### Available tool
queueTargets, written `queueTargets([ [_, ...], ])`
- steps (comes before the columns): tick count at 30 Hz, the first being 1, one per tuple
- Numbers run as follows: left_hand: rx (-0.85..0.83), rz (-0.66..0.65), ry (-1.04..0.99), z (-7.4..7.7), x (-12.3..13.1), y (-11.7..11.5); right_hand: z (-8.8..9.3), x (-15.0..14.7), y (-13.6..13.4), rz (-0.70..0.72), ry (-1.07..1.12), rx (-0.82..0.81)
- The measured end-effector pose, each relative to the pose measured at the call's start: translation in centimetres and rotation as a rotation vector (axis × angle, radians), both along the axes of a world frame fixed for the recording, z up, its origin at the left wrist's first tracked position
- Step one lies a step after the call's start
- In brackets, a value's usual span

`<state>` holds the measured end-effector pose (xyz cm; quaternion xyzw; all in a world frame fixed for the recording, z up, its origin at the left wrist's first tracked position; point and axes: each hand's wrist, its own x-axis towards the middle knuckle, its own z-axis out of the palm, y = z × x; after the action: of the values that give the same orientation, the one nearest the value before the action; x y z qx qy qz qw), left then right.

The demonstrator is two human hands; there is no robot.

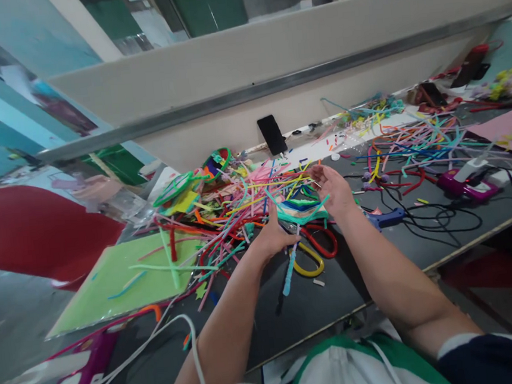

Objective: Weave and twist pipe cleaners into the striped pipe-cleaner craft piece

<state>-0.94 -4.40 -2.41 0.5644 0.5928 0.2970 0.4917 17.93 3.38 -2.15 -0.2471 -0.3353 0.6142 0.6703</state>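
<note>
My left hand (274,236) is closed on a woven piece of coloured pipe cleaners (301,209), gripping it at its near left side with a light blue strand hanging below. My right hand (334,188) is at the piece's far right side, fingers curled around a teal pipe cleaner strand that runs across it. Both hands hover above a dark table (336,286), just in front of a big heap of loose pipe cleaners (235,209). Red and yellow loops (315,252) lie on the table under my hands.
A green sheet (124,281) lies at left, a purple glue gun (80,365) with a white cord near the front left. A blue tool (386,218), black cables and another purple glue gun (465,181) sit right. A black phone (271,134) leans on the back wall. A pink sheet (505,128) is far right.
</note>
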Motion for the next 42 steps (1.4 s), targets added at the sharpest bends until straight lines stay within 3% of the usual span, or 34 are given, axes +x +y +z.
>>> queueTargets([
  [7,-0.029,0.038,-0.198,0.4,-0.2,0.3,-1.2,0.0,1.2,-0.133,-0.144,-0.129],
  [13,0.077,-0.036,-0.326,2.0,-1.4,0.6,-2.6,0.3,1.7,-0.343,-0.744,-0.028],
  [17,0.216,-0.032,-0.320,3.4,-1.7,0.2,-2.0,1.5,1.6,-0.329,-1.028,0.007],
  [19,0.241,-0.036,-0.317,3.9,-1.7,-0.2,-1.3,1.9,1.2,-0.178,-0.931,-0.029],
  [22,0.177,-0.065,-0.401,4.4,-1.9,-0.5,0.0,2.2,0.2,0.141,-0.546,-0.093],
  [24,0.099,-0.065,-0.528,4.3,-2.3,-0.3,0.8,2.2,-0.6,0.253,-0.332,-0.127],
  [28,0.043,0.044,-0.760,3.0,-2.5,0.6,1.6,1.9,-1.5,0.266,-0.198,-0.144],
  [34,0.016,-0.096,-0.752,0.6,0.6,0.3,1.3,1.2,-1.2,0.189,-0.225,-0.126],
  [38,0.027,0.001,-0.793,-0.5,2.1,0.1,1.2,0.5,-1.3,0.160,-0.254,-0.099],
  [42,-0.051,0.030,-0.816,-1.1,1.9,0.3,1.2,0.1,-1.5,0.169,-0.274,-0.077],
])
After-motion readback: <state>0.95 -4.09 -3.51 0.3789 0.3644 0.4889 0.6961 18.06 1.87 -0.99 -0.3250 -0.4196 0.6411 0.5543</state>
